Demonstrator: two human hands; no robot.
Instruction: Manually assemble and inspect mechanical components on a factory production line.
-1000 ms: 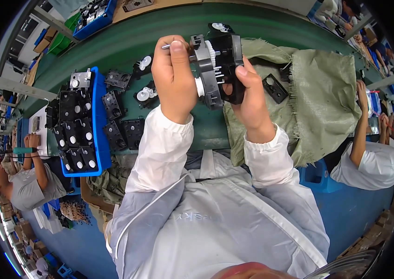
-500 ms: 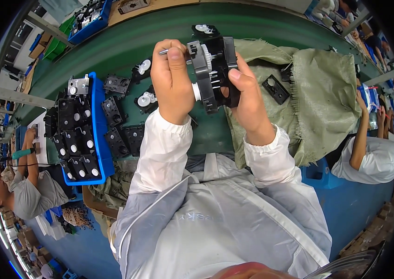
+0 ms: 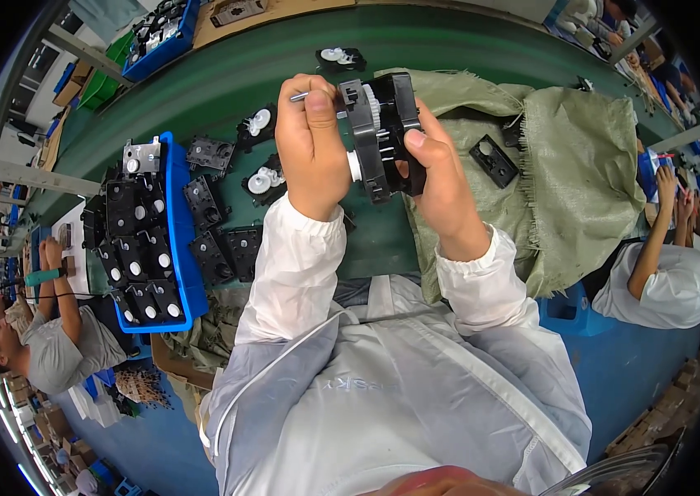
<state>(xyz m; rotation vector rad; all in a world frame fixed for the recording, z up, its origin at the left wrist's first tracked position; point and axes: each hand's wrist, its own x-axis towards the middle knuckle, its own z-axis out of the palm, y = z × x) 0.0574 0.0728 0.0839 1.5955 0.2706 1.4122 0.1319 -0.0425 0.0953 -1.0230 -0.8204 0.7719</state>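
A black plastic gear housing (image 3: 372, 149) is held up in front of me between both hands, with a white gear (image 3: 372, 106) and several thin pins showing between its two sides. My left hand (image 3: 313, 149) is closed at its left side; a thin metal rod (image 3: 299, 97) sticks out between thumb and forefinger. A white round knob (image 3: 354, 165) pokes out beside the left palm. Around the housing's right side, my right hand (image 3: 447, 178) is closed, thumb pressed on the black plastic. The fingertips behind the housing are hidden.
A blue bin (image 3: 183, 248) of black units stands left, with loose black housings (image 3: 205, 198) and gear parts (image 3: 265, 179) beside it. Another gear unit (image 3: 340, 58) lies on the green belt (image 3: 284, 54). Right, a black frame (image 3: 495, 161) rests on olive woven cloth (image 3: 577, 165). People work on both sides.
The gear unit on the belt has shifted left, away from behind the housing. Both hands keep their hold, with the housing nearly in the same place.
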